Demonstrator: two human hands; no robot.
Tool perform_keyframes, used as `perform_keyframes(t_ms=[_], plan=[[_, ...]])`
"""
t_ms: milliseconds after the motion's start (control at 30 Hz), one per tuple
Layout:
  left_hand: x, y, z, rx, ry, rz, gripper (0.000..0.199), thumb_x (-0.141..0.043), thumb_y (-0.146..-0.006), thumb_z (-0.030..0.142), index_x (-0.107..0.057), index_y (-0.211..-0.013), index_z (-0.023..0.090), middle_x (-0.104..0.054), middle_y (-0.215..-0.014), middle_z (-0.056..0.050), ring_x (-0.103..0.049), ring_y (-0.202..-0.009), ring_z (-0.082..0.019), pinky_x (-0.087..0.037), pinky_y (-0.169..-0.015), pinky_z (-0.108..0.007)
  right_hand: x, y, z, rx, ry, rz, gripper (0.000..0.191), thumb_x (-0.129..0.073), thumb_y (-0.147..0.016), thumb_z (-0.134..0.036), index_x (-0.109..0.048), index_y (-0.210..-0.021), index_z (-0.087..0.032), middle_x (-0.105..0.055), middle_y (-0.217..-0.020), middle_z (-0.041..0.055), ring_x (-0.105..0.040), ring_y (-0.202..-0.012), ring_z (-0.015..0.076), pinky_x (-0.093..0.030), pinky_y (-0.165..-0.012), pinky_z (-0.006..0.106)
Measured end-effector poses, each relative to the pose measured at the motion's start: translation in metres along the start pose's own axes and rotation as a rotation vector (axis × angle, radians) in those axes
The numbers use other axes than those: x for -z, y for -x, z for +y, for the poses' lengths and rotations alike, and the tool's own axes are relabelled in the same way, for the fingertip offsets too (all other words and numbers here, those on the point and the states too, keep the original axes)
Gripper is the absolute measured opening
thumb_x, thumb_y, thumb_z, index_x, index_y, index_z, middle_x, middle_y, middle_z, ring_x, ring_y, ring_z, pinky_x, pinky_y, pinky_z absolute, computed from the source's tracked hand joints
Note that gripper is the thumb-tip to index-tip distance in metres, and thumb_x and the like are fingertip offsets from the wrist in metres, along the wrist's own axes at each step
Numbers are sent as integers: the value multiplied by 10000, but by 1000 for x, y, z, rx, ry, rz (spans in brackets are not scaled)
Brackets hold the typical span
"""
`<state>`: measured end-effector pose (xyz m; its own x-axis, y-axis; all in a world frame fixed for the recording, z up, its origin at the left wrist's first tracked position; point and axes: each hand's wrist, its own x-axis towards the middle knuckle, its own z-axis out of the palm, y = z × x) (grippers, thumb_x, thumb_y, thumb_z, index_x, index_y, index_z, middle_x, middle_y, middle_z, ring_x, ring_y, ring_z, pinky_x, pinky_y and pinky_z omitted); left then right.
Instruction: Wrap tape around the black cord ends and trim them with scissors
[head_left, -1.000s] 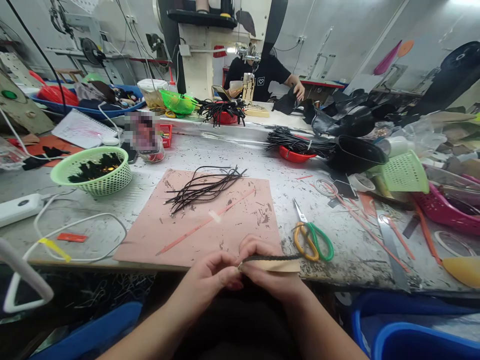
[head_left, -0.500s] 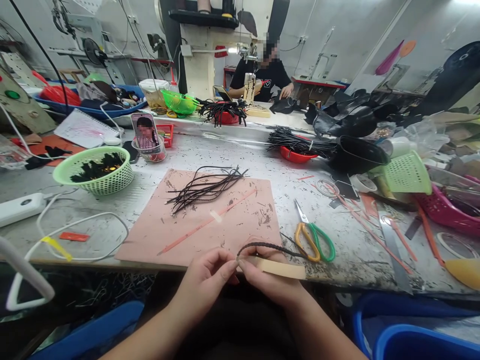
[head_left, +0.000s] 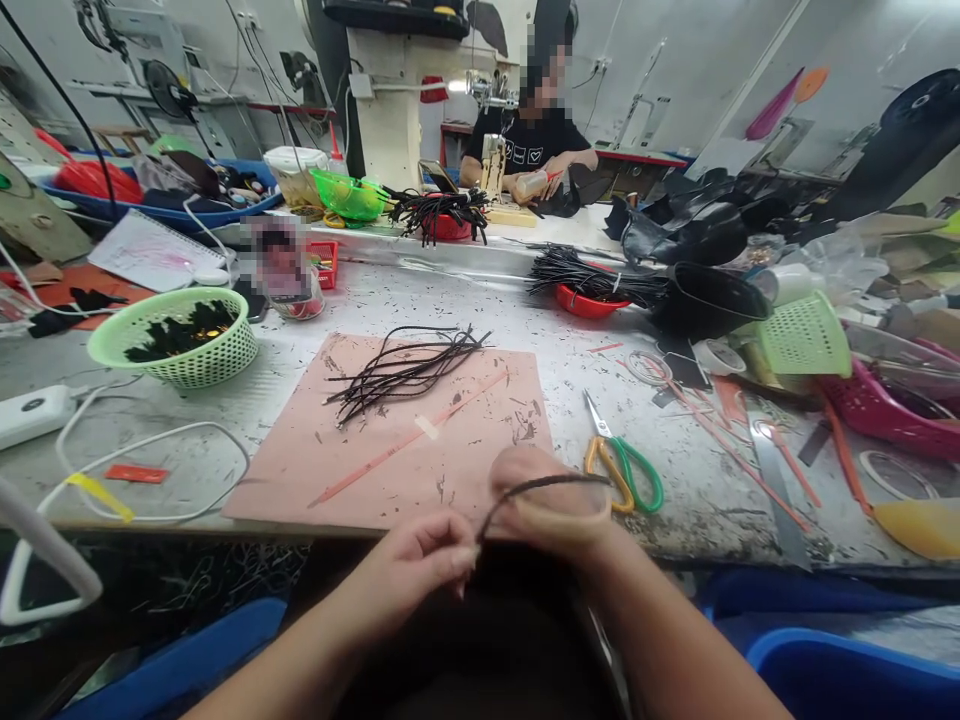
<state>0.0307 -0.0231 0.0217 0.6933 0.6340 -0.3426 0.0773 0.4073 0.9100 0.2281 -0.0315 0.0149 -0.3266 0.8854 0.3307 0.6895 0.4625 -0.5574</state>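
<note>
A thin black braided cord (head_left: 536, 482) arches from my left hand over to the right. My left hand (head_left: 427, 552) is closed, its thumb and fingertips pinching the cord's near end. Smeared by motion, my right hand (head_left: 547, 500) lies behind and under the cord, just beyond the table's front edge. A pale, flat strip (head_left: 589, 528), blurred too, runs along its palm side, and the fingers seem curled round it. Scissors (head_left: 621, 470) with one orange and one green handle lie to the right of that hand. Several black cords (head_left: 409, 370) rest loosely on the pink board (head_left: 360, 455).
A light green basket (head_left: 214, 355) of black pieces stands left, near a phone in a cup (head_left: 289, 290). Red bowls with black cords (head_left: 589, 300) stand farther back. Scraps and a steel ruler (head_left: 776, 480) lie right. A co-worker (head_left: 529, 150) sits across.
My right hand has turned and lifted slightly, and its pale strip has swung with it. The cord now bows higher between my hands. My left hand keeps its pinch, a little lower.
</note>
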Motion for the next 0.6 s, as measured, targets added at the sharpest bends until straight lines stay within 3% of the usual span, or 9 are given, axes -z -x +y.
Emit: perform_keyframes(t_ms=[67, 167, 300, 400, 500, 600], plan=[[-1, 0, 0, 36, 33, 2, 254, -658, -659, 382, -540, -619, 161, -502, -540, 33, -447, -532, -102, -353, -556, -228, 10, 5, 19, -121, 61, 40, 132, -456, -731, -152, -560, -659, -192, -586, -719, 46, -547, -732, 173, -458, -670, 298], [-2, -2, -1, 66, 114, 126, 273, -667, -637, 380, -507, -591, 164, -493, -513, 44, -429, -473, -79, -327, -489, -205, 29, 21, 41, -321, 77, -9, 230, -429, -746, -172, -622, -867, -207, -606, -912, 57, -564, -860, 181, -451, -764, 305], [-2, -9, -3, 113, 181, 234, 268, -646, -635, 373, -476, -591, 171, -470, -468, 63, -388, -402, -53, -246, -405, -177, 58, 51, 69, -840, 262, -68, 391, -402, -727, -193, -603, -1062, -203, -639, -847, 64, -597, -791, 202, -454, -654, 283], [-1, -13, -5, 129, 194, 276, 260, -640, -636, 368, -479, -597, 168, -461, -463, 71, -365, -388, -39, -221, -392, -167, 82, 70, 97, -1056, 564, -153, 314, -411, -765, -316, -667, -847, -152, -643, -708, 96, -600, -723, 241, -422, -599, 297], [0, -15, -4, 131, 177, 297, 271, -651, -637, 381, -489, -604, 166, -464, -469, 70, -369, -405, -41, -241, -397, -163, 105, 85, 122, -1115, 784, -268, 342, -441, -766, -373, -625, -577, -154, -635, -647, 115, -598, -675, 248, -397, -577, 302], [1, -16, -1, 117, 158, 311, 282, -669, -628, 392, -503, -606, 165, -477, -482, 65, -393, -438, -50, -276, -415, -162, 120, 93, 134, -1110, 791, -294, 263, -523, -723, -326, -603, -526, -171, -639, -646, 93, -605, -703, 226, -402, -617, 283]])
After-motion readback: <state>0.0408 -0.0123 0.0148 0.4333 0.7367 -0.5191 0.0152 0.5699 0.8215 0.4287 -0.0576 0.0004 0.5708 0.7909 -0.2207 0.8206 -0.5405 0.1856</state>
